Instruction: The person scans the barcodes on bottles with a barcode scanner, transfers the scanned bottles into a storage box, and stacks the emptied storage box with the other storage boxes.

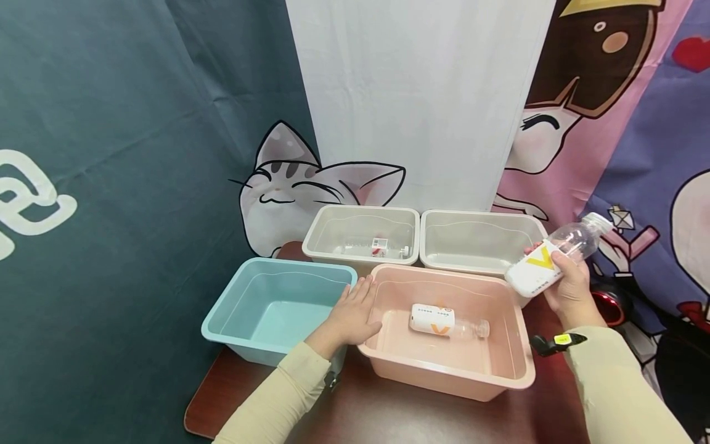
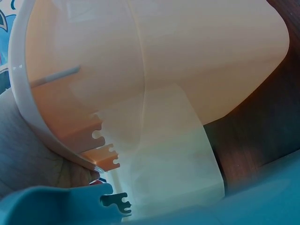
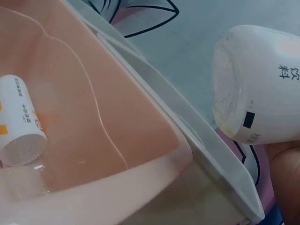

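Observation:
My right hand [image 1: 571, 285] grips a clear plastic bottle [image 1: 537, 270] with a white label and a yellow V. The bottle is tilted, cap up to the right, above the right corner of the pink bin [image 1: 444, 369]. In the right wrist view the base of that bottle [image 3: 253, 84] faces the camera. A second such bottle [image 1: 432, 319] lies on its side inside the pink bin, also seen in the right wrist view. My left hand [image 1: 349, 313] rests with fairly straight fingers on the pink bin's left rim, beside the blue bin.
A blue bin [image 1: 222, 336] stands left of the pink one. Behind are two off-white bins; the left one [image 1: 360, 213] holds a clear bottle [image 1: 379, 248] with a red and white label, the right one [image 1: 482, 217] stands beside it. All sit on a reddish-brown table [image 1: 366, 407].

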Motion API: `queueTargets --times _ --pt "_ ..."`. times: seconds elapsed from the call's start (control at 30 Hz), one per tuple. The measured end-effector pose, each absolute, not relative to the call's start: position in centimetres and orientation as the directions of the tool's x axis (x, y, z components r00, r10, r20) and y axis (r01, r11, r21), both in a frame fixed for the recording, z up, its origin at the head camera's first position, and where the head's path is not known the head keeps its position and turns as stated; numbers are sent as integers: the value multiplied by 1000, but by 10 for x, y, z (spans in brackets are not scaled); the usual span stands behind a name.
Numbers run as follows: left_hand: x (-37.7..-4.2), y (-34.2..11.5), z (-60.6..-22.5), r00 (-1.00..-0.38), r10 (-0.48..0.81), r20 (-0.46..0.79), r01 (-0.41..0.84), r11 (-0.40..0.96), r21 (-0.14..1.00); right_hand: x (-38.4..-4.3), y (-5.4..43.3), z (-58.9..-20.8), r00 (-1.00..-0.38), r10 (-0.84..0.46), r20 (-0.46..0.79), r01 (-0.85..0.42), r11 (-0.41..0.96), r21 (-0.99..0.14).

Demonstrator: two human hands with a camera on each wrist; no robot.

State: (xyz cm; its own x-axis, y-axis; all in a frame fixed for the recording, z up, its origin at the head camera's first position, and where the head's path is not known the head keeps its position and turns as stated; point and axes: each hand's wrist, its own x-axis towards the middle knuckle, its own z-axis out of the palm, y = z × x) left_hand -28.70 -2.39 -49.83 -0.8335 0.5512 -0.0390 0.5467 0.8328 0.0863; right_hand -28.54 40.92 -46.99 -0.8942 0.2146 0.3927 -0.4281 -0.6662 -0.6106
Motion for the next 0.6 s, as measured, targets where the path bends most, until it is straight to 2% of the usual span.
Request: queueTargets --times 0.23,0.6 --pt "-288 -24 -498 -834 550 -40 546 834 82 -280 418 -470 -880 269 392 -444 -760 -475" --pt "-286 -24 -496 -831 556 -15 553 828 88 -276 427 -471 -831 448 328 -550 -747 -373"
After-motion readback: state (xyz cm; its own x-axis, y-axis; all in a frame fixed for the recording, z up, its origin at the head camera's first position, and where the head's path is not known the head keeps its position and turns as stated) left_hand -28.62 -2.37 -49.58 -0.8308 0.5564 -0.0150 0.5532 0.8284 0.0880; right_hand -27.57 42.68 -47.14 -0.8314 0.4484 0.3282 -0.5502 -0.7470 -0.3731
